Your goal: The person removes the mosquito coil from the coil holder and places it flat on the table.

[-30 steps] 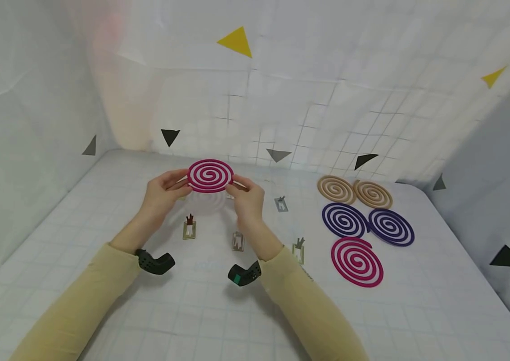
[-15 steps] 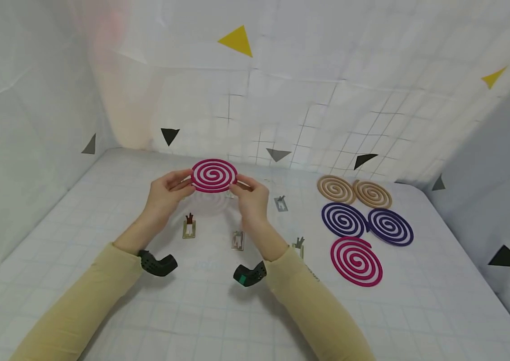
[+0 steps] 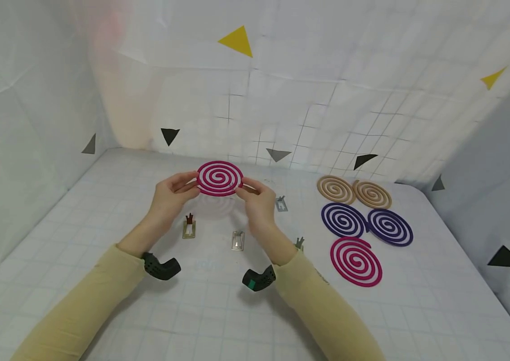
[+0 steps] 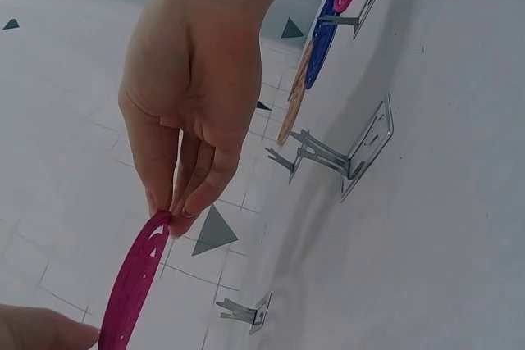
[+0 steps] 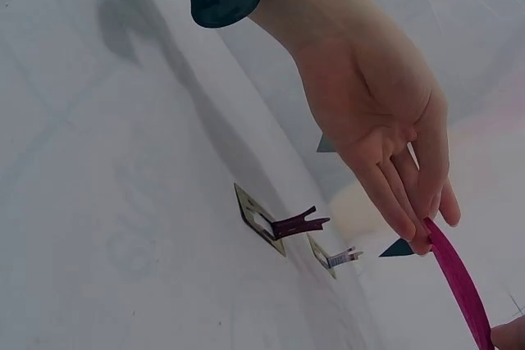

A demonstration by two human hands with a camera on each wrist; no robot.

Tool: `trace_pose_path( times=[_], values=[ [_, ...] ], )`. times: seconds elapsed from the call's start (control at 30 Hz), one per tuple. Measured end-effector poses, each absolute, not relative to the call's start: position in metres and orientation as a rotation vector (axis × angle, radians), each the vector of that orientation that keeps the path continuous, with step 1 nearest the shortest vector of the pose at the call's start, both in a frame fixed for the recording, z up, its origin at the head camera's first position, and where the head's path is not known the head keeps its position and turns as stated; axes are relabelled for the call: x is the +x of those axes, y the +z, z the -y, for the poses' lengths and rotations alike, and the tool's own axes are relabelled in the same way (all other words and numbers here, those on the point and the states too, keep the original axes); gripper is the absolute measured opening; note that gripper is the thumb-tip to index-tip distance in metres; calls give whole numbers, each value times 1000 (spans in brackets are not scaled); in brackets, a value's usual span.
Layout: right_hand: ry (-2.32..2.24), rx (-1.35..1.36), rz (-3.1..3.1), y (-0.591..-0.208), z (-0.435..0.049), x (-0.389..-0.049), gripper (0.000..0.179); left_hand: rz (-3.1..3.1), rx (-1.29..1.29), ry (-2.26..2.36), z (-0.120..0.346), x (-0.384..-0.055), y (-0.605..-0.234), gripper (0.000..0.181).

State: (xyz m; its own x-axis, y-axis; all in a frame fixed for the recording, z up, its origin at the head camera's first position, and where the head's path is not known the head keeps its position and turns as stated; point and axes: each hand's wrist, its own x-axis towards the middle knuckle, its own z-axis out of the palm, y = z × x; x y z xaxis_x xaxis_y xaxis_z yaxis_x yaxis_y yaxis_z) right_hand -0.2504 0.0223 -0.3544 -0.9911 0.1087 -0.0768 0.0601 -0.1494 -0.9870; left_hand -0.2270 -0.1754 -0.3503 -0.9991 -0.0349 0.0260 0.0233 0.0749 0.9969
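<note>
In the head view, a magenta mosquito coil [image 3: 220, 176] is held up flat above the table between both hands. My left hand [image 3: 167, 200] pinches its left edge between thumb and fingers. My right hand [image 3: 259, 205] pinches the right edge the same way. From the left wrist view, the coil [image 4: 135, 284] appears nearly edge-on, with the right hand's fingertips at its upper end. Below the coil, small metal coil stands rise from the table: a brass one with reddish prongs [image 3: 189, 229], a silvery one [image 3: 238, 240] and a grey one [image 3: 281, 203].
At right lie two tan coils [image 3: 336, 189], two dark blue coils [image 3: 344, 219] and another magenta coil [image 3: 356, 261]. A further stand [image 3: 299, 244] is partly covered by the right wrist. White sheet walls [image 3: 300, 90] enclose the table's back and sides.
Both hands have moved to the right with the magenta coil, which has also dropped slightly in the head view. The right forearm now covers more of the rightmost stand.
</note>
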Motion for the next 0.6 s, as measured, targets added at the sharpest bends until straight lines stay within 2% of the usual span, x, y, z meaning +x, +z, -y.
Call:
trace_pose_path(
  times=[0.6],
  values=[
    [2316, -225, 2068, -356, -60, -239, 35, 2264, -73, -2124, 145, -220, -360, 50]
  ],
)
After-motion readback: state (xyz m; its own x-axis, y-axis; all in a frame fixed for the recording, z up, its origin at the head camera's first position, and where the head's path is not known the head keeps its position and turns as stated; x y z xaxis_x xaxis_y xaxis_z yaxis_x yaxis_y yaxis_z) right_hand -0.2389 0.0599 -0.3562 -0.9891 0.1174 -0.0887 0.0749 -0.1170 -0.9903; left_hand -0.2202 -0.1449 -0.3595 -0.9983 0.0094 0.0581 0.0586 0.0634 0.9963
